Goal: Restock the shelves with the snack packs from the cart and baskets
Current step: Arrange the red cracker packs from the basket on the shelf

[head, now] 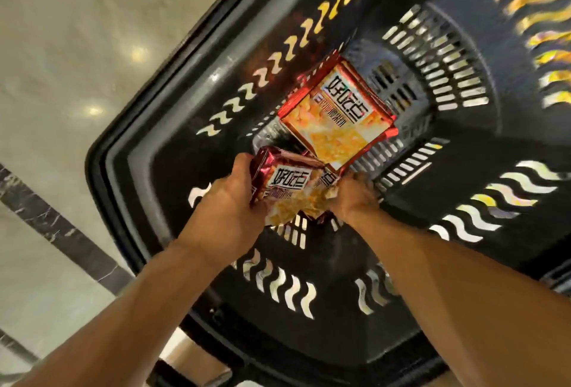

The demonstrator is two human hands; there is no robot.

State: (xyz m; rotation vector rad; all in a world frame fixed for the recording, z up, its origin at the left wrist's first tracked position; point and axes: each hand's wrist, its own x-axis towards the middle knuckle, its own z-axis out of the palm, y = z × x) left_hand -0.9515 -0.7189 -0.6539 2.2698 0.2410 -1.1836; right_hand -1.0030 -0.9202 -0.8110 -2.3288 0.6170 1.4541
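Black plastic is walling in the whole scene: a deep basket [173, 152] with wavy slots, both arms reaching down into it. The left hand [230, 201] is gripping the red end of a snack pack [287, 189], fingers curled round its edge. The right hand [352, 193] is closing on the other side of the same bundle, where a second pack [327, 181] seems to be tucked, though how its fingers are lying I cannot tell. Another orange pack [336, 115] is leaning at about one o'clock from the hands, further down against the basket bottom. No shelf is showing. The danger, to my eye, is the glossy foil: two packs pinched together by their edges could slide apart on the lift, and one might drop back or snag a slot.
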